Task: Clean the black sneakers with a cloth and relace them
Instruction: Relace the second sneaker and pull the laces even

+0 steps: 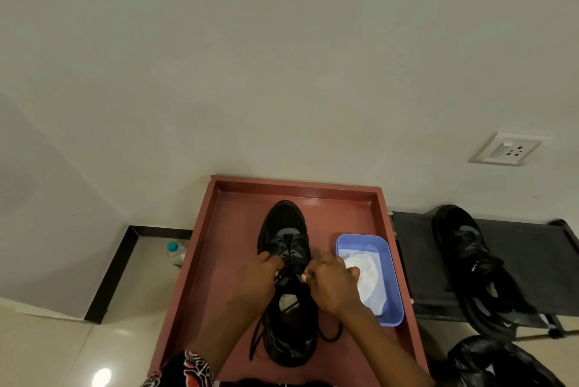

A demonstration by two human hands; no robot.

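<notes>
A black sneaker (286,223) stands toe-away in the middle of a reddish-brown tray table (232,230). My left hand (260,277) grips the lace at the left side of the eyelets. My right hand (329,280) pinches the lace on the right side. Loose black lace ends (332,335) trail beside the heel. A white cloth (366,273) lies in a blue plastic tub (393,302) to the right of the shoe. The second black sneaker (470,248) rests on a black rack (532,261) at the right.
A wall rises just behind the table, with a socket plate (506,150) at the right. A small water bottle (176,253) stands on the floor left of the table. A black plastic bag (488,361) lies at the lower right.
</notes>
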